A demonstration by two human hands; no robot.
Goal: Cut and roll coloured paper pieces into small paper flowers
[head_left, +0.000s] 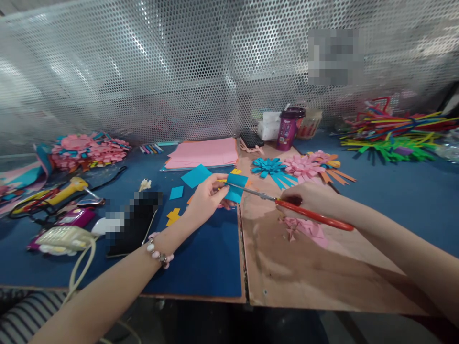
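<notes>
Between the thumb and fingers of my left hand [211,191] is a piece of blue paper [236,192], held a little above the table. My right hand [308,200] is closed around the red handles of a pair of scissors [265,196]. The scissor blades point left and lie against the blue paper. Under and beside my left hand are a larger blue sheet [195,176], a small blue square [176,193] and some yellow paper pieces [173,217]. Pink paper scraps [304,229] lie on the wood below my right hand.
A stack of pink paper [202,153] lies behind my hands. Blue [268,166] and pink paper flowers [303,166] are at the right, before a purple cup [289,129]. At the left are a yellow glue gun [68,190], a phone [134,224] and more flowers [89,150].
</notes>
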